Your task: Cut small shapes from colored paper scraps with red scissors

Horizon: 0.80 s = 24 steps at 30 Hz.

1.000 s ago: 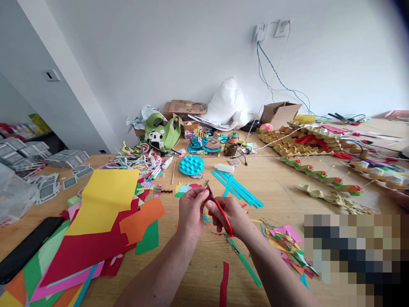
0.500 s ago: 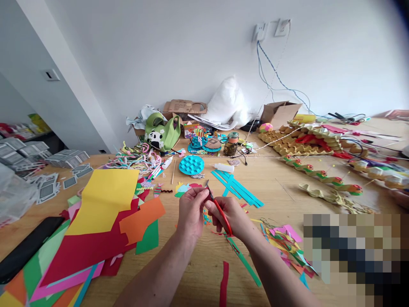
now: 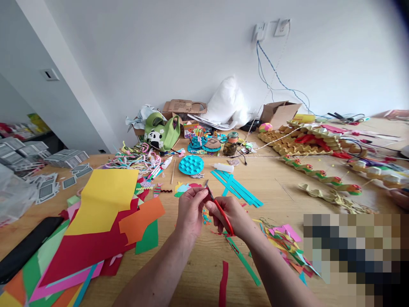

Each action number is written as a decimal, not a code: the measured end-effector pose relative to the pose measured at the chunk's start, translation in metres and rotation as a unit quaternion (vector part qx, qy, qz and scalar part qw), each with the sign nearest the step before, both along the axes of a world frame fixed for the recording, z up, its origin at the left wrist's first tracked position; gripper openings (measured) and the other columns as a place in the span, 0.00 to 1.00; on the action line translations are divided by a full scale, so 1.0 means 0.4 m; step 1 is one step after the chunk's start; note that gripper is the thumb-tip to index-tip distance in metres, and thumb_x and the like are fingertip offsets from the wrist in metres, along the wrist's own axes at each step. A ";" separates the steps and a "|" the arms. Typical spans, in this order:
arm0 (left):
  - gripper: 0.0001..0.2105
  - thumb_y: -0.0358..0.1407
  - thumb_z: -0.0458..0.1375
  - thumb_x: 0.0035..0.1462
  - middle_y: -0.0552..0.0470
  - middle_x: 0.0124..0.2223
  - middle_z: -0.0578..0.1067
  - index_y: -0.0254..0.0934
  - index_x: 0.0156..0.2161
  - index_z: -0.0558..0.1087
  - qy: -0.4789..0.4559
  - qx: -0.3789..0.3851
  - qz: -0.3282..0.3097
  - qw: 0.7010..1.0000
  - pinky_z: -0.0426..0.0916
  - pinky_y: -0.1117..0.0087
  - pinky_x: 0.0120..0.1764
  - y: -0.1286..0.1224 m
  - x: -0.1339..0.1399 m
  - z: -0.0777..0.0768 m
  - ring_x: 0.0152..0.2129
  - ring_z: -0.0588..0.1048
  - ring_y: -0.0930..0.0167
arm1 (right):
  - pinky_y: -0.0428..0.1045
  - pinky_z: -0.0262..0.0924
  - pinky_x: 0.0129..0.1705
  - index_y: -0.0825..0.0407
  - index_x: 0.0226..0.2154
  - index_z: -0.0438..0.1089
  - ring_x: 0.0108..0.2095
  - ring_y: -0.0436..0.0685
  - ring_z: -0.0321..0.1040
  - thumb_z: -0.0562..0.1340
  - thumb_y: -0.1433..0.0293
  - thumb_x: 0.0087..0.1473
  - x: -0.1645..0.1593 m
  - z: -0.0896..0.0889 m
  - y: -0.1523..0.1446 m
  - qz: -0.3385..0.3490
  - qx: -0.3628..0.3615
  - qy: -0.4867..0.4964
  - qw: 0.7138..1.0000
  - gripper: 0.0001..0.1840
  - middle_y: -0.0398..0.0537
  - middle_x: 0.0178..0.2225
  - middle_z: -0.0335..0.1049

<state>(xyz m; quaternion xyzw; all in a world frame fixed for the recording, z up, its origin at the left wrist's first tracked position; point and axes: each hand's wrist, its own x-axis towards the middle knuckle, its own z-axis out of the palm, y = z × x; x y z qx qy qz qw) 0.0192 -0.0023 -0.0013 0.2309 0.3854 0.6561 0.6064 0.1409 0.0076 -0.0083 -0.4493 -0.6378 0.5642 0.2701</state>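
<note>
My right hand (image 3: pixel 231 213) is closed on a pair of red-handled scissors (image 3: pixel 226 219), whose blades point up and away from me. Beside the blades, my left hand (image 3: pixel 191 211) pinches what looks like a small piece of dark red paper (image 3: pixel 209 197), mostly hidden by the fingers. Both hands hover above the wooden table, nearly meeting. Tiny coloured paper snippets (image 3: pixel 206 217) lie underneath. Just beyond are paper fish cutouts (image 3: pixel 182 189) and a blue round plate with a lattice pattern (image 3: pixel 191 165). Nearer me lie a green paper strip (image 3: pixel 244 262) and a red paper strip (image 3: pixel 224 283).
Coloured paper sheets (image 3: pixel 108 196) and a black phone (image 3: pixel 30 243) cover the left side. Blue strips (image 3: pixel 238 187) and a white bottle (image 3: pixel 223 167) lie beyond my hands. Paper scraps (image 3: pixel 290 238) and egg-carton strips (image 3: pixel 319 172) are on the right. A green panda bag (image 3: pixel 162 132) stands behind.
Almost nothing differs. My right hand and the scissors have shifted very slightly, while my left hand keeps its place.
</note>
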 end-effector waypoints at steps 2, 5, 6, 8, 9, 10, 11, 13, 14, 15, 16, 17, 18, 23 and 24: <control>0.09 0.33 0.66 0.37 0.53 0.24 0.74 0.33 0.25 0.72 0.000 0.001 0.001 1.000 0.63 0.73 0.24 0.001 -0.001 -0.002 0.20 0.70 0.74 | 0.40 0.52 0.11 0.53 0.20 0.61 0.11 0.47 0.61 0.61 0.48 0.49 0.000 0.001 -0.001 0.001 0.000 -0.002 1.000 0.26 0.39 0.14 0.62; 0.09 0.33 0.67 0.37 0.53 0.24 0.74 0.33 0.25 0.73 0.002 0.004 0.002 1.000 0.63 0.73 0.25 0.003 -0.002 -0.004 0.20 0.70 0.74 | 0.40 0.52 0.11 0.54 0.20 0.61 0.11 0.47 0.62 0.61 0.48 0.49 0.002 0.002 -0.001 0.002 0.007 -0.005 1.000 0.26 0.40 0.15 0.63; 0.08 0.33 0.67 0.37 0.53 0.24 0.74 0.33 0.25 0.73 0.003 0.004 0.002 1.000 0.63 0.73 0.25 0.003 -0.002 -0.005 0.20 0.70 0.75 | 0.40 0.52 0.11 0.54 0.21 0.61 0.12 0.47 0.62 0.61 0.48 0.48 0.002 0.003 0.000 0.002 0.008 -0.005 1.000 0.26 0.40 0.15 0.64; 0.08 0.33 0.67 0.37 0.53 0.23 0.74 0.33 0.25 0.73 0.003 0.004 0.002 1.000 0.62 0.73 0.25 0.002 -0.001 -0.005 0.20 0.70 0.75 | 0.40 0.52 0.12 0.54 0.21 0.61 0.12 0.47 0.63 0.61 0.48 0.48 0.003 0.004 -0.001 0.002 0.006 -0.006 1.000 0.26 0.40 0.15 0.64; 0.08 0.33 0.66 0.37 0.53 0.23 0.74 0.33 0.25 0.73 0.003 0.003 0.003 1.000 0.62 0.73 0.25 0.002 -0.001 -0.005 0.19 0.70 0.75 | 0.40 0.52 0.11 0.53 0.21 0.61 0.12 0.47 0.62 0.61 0.48 0.48 0.003 0.006 -0.001 0.001 0.004 -0.006 1.000 0.26 0.40 0.15 0.64; 0.08 0.33 0.66 0.37 0.53 0.23 0.74 0.33 0.25 0.73 0.003 0.002 0.004 1.000 0.62 0.73 0.25 0.002 0.000 -0.005 0.19 0.70 0.75 | 0.40 0.52 0.11 0.53 0.21 0.61 0.12 0.47 0.62 0.61 0.47 0.47 0.003 0.008 -0.001 0.001 0.001 -0.007 1.000 0.26 0.40 0.15 0.64; 0.08 0.33 0.66 0.37 0.53 0.23 0.74 0.33 0.25 0.73 0.002 0.001 0.004 1.000 0.62 0.73 0.25 0.002 0.000 -0.005 0.19 0.70 0.75 | 0.40 0.51 0.11 0.53 0.21 0.61 0.12 0.47 0.62 0.61 0.47 0.47 0.003 0.010 -0.001 0.000 -0.001 -0.008 1.000 0.26 0.40 0.15 0.63; 0.08 0.33 0.66 0.37 0.53 0.23 0.74 0.33 0.25 0.73 0.001 0.000 0.004 1.000 0.62 0.73 0.25 0.002 0.000 -0.004 0.20 0.70 0.75 | 0.40 0.51 0.11 0.53 0.20 0.61 0.11 0.47 0.61 0.61 0.46 0.47 0.002 0.014 -0.002 -0.001 -0.005 -0.010 1.000 0.27 0.39 0.14 0.63; 0.08 0.33 0.66 0.37 0.53 0.24 0.74 0.33 0.25 0.73 0.001 0.000 0.004 1.000 0.62 0.73 0.25 0.002 0.000 -0.004 0.20 0.70 0.75 | 0.40 0.51 0.11 0.53 0.20 0.61 0.11 0.47 0.61 0.61 0.46 0.47 0.002 0.016 -0.002 -0.001 -0.007 -0.010 1.000 0.27 0.39 0.14 0.62; 0.08 0.33 0.66 0.37 0.53 0.23 0.74 0.33 0.25 0.73 0.000 0.000 0.004 1.000 0.62 0.73 0.25 0.002 0.000 -0.003 0.20 0.70 0.75 | 0.40 0.51 0.11 0.53 0.20 0.61 0.11 0.47 0.61 0.61 0.46 0.46 0.002 0.017 -0.003 0.000 -0.008 -0.011 1.000 0.27 0.39 0.14 0.62; 0.08 0.33 0.66 0.37 0.53 0.23 0.74 0.33 0.25 0.73 0.000 0.001 0.003 1.000 0.63 0.73 0.25 0.002 -0.001 -0.003 0.20 0.70 0.75 | 0.40 0.51 0.11 0.53 0.20 0.60 0.11 0.47 0.61 0.61 0.46 0.46 0.002 0.018 -0.003 0.000 -0.010 -0.012 1.000 0.27 0.39 0.13 0.62; 0.08 0.33 0.66 0.37 0.53 0.23 0.74 0.33 0.25 0.72 -0.001 0.001 0.003 1.000 0.63 0.73 0.25 0.003 -0.001 -0.003 0.20 0.70 0.75 | 0.40 0.51 0.11 0.53 0.20 0.60 0.11 0.47 0.61 0.61 0.45 0.46 0.001 0.018 -0.003 0.000 -0.011 -0.014 1.000 0.28 0.40 0.14 0.62; 0.08 0.33 0.66 0.37 0.52 0.23 0.74 0.33 0.24 0.72 0.000 0.002 0.003 1.000 0.63 0.73 0.25 0.003 -0.001 -0.003 0.20 0.70 0.75 | 0.40 0.51 0.11 0.53 0.19 0.60 0.11 0.47 0.61 0.61 0.45 0.46 0.001 0.018 -0.004 0.000 -0.013 -0.014 1.000 0.28 0.40 0.14 0.62; 0.08 0.33 0.66 0.38 0.52 0.22 0.73 0.33 0.24 0.72 0.004 0.003 -0.001 1.000 0.62 0.73 0.24 0.003 -0.003 -0.002 0.19 0.69 0.75 | 0.40 0.51 0.12 0.53 0.20 0.61 0.12 0.47 0.62 0.61 0.45 0.46 0.002 0.012 -0.004 0.000 -0.011 -0.020 1.000 0.28 0.40 0.14 0.63; 0.08 0.33 0.66 0.37 0.53 0.22 0.73 0.33 0.24 0.72 0.004 0.004 -0.001 1.000 0.62 0.73 0.24 0.003 -0.003 -0.002 0.19 0.69 0.75 | 0.40 0.51 0.12 0.53 0.20 0.61 0.12 0.47 0.62 0.61 0.45 0.47 0.003 0.011 -0.003 0.001 -0.008 -0.020 1.000 0.27 0.40 0.14 0.63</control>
